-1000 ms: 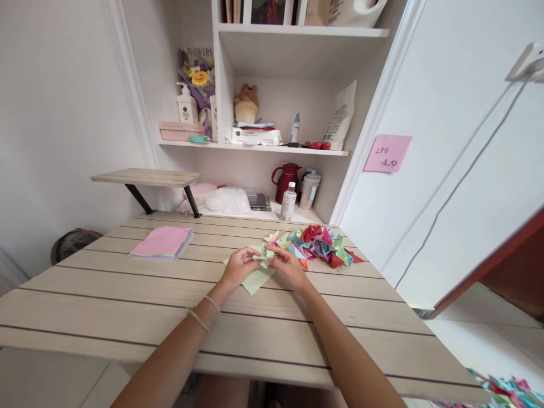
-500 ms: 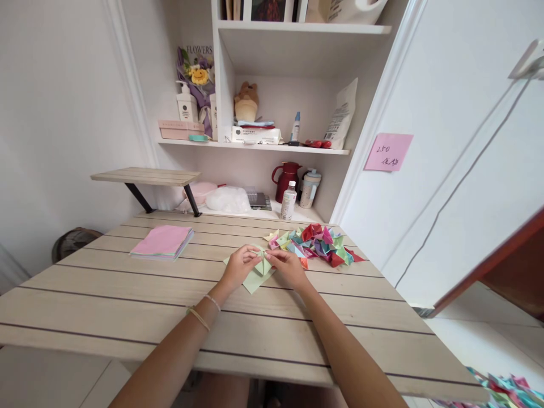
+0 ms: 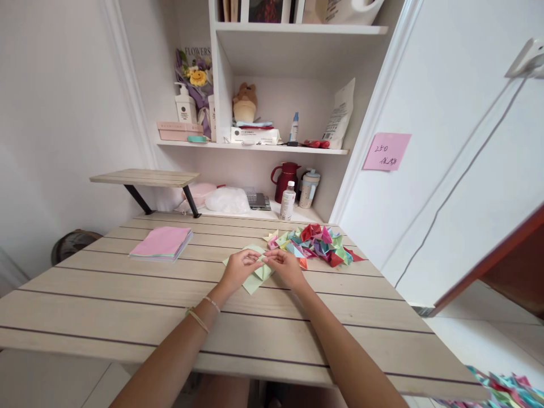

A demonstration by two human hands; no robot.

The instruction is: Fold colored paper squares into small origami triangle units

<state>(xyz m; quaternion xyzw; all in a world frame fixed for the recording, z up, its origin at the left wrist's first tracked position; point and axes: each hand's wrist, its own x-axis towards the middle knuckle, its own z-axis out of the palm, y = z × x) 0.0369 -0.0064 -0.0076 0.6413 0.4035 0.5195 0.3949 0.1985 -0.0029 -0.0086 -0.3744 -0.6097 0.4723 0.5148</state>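
A pale green sheet of origami paper (image 3: 254,283) lies partly folded on the wooden table, with creased flaps near its middle. My left hand (image 3: 240,268) pinches the paper from the left, thumb and fingers together. From the right, my right hand (image 3: 285,266) pinches it too, and the fingertips of both hands nearly meet over the folds. The fingers hide part of the creases. Just beyond my right hand sits a heap of colourful folded paper pieces (image 3: 317,243).
A stack of coloured paper (image 3: 161,242) with pink on top lies at the left. Behind are a small raised stand (image 3: 144,177), a plastic bottle (image 3: 288,201), a red jug (image 3: 284,180) and shelves. More folded paper (image 3: 505,388) lies on the floor at right.
The paper's raised flap at the centre now lies lower and flatter under my fingertips. Both hands have shifted only slightly and still pinch the sheet.
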